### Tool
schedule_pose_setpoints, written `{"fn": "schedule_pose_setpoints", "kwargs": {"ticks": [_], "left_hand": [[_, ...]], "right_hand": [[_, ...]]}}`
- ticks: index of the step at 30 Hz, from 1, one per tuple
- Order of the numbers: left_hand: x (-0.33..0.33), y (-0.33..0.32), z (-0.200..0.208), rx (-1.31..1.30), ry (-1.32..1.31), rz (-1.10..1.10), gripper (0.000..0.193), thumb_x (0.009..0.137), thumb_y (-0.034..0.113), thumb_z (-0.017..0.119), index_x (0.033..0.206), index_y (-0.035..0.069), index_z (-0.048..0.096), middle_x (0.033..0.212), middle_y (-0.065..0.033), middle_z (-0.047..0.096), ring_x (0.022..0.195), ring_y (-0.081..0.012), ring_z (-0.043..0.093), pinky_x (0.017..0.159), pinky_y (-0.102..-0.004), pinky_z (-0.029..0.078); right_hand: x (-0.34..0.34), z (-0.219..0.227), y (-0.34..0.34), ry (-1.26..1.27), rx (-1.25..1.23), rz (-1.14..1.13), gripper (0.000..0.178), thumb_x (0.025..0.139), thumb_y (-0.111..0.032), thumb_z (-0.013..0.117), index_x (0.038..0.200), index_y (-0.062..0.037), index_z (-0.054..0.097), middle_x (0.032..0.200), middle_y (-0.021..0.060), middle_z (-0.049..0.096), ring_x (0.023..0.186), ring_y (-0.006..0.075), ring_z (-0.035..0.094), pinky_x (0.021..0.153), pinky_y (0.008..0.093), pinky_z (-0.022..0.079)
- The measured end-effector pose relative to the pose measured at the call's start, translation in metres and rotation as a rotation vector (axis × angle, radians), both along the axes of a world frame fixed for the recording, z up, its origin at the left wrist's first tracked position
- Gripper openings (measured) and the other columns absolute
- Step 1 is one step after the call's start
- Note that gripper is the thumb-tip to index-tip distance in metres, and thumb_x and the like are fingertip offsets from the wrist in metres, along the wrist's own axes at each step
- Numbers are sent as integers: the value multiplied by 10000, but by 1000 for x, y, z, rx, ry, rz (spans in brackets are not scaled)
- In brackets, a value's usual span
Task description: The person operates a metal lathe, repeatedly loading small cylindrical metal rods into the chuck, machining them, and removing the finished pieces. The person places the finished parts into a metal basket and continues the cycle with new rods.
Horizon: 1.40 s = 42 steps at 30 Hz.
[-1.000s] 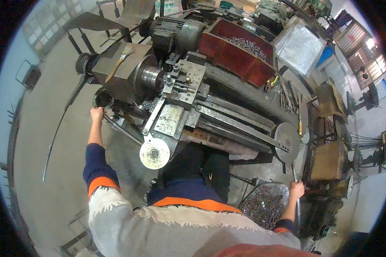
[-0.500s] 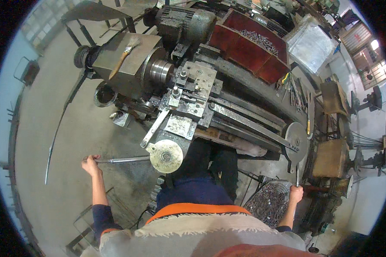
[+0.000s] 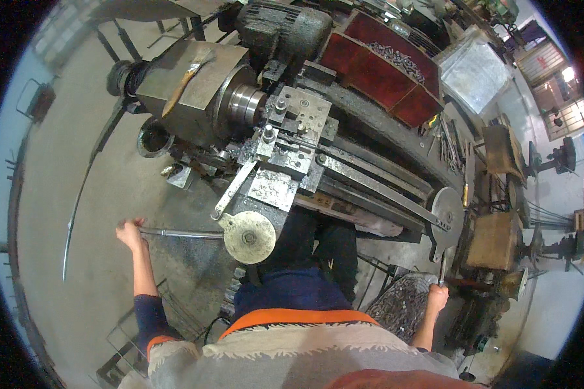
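Note:
My left hand (image 3: 131, 233) is closed round the outer end of a metal lever (image 3: 185, 234). That lever runs to a pale round disc (image 3: 248, 238) on the front of a small lathe. My right hand (image 3: 438, 296) grips a second, shorter-looking lever (image 3: 442, 269), which hangs below a grey metal wheel (image 3: 448, 206) at the lathe's right end. Between them lies the tool slide (image 3: 298, 120) with bolts and clamped blocks, strewn with shavings. Its left side faces the shiny round chuck (image 3: 246, 104). A flat bar (image 3: 383, 188) links the slide to the wheel.
A brush (image 3: 187, 84) rests on the headstock cover, with a motor (image 3: 284, 32) behind. Beyond the bed stands a red bin (image 3: 379, 74) of small metal parts. Hand tools (image 3: 451, 146) lie at its right. Low by my right hand sits a container of metal pieces (image 3: 402, 303).
My left hand has risen slightly and gone left, tilting its lever's outer end up. My right hand has shifted a little left and down with its lever. The whole view has moved slightly.

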State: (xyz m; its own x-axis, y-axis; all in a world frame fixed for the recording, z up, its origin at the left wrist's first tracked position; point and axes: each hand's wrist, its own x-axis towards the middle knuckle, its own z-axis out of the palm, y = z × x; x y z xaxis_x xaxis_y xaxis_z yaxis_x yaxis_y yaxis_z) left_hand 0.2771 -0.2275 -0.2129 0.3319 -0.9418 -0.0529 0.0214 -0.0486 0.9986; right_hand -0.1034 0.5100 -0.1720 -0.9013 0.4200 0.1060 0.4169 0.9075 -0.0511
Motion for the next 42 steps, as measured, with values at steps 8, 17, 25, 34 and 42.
{"fn": "schedule_pose_setpoints", "kwargs": {"ticks": [8,17,25,34,42], "left_hand": [[5,-3,8,101,-180,-118,97,681,12,471,701,-78,501,609,-164,561,528,-255,591,485,-331,489],[44,12,13,126,-335,-180,116,718,73,546,740,-21,483,608,-95,533,498,-196,572,388,-259,396],[84,-11,23,397,-807,-391,326,740,164,580,910,-114,591,748,-149,611,662,-229,619,598,-327,494],[-80,-107,-34,-261,-1510,-866,381,736,266,623,1003,-4,590,994,-208,603,904,-350,589,773,-437,471],[-109,-151,-175,-180,-1342,-898,285,761,260,561,856,4,642,895,-211,631,864,-359,612,764,-431,485]], "right_hand": [[-48,-8,58,36,151,123,384,639,-334,514,780,7,619,803,254,611,814,413,592,742,473,458],[-152,27,67,-204,320,102,373,697,-312,546,961,-52,588,978,167,616,934,346,581,807,463,439],[-117,-14,67,142,441,177,630,730,-267,590,1291,-66,385,1258,152,463,1148,315,449,887,460,418],[-28,-15,-1,86,-162,227,553,606,-223,596,1111,1,564,1075,218,580,987,355,561,849,372,434],[-26,-5,-35,2,-286,256,378,602,-173,559,914,15,660,867,203,649,845,294,633,793,340,463]]}}
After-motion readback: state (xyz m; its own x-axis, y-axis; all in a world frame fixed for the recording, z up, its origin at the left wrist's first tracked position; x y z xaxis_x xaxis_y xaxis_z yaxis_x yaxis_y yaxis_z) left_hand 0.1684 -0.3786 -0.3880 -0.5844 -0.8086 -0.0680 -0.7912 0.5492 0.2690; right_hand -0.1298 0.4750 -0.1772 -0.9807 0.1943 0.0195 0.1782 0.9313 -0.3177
